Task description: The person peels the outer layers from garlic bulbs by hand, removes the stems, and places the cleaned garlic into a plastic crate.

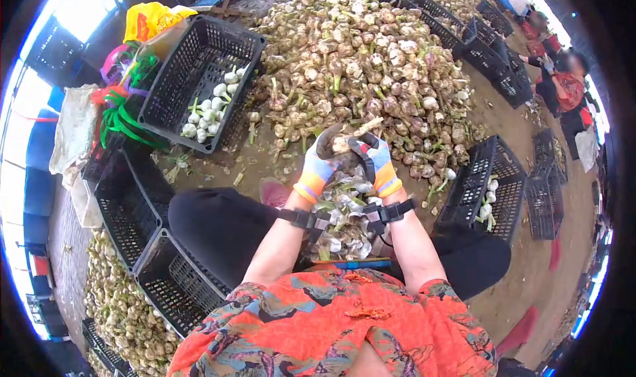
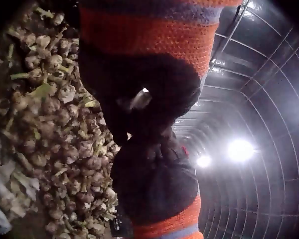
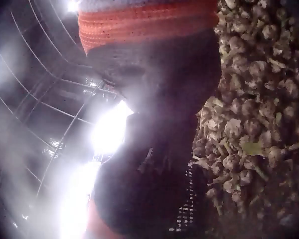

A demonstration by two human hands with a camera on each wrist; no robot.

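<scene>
Head view: left hand [image 1: 320, 160], gloved orange, white and dark, curled fingers round pale, long-stemmed garlic bulb [image 1: 341, 143]; matching-gloved right hand [image 1: 375, 156] seemed to pinch it, fingertips partly hidden. Bulb was between hands, near large brownish garlic heap [image 1: 361, 66].

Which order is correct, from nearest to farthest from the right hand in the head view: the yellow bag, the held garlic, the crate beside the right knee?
From the right hand, nearest first:
1. Held garlic, at its left side.
2. Crate beside the right knee, to the right.
3. Yellow bag, far to the upper left.
</scene>
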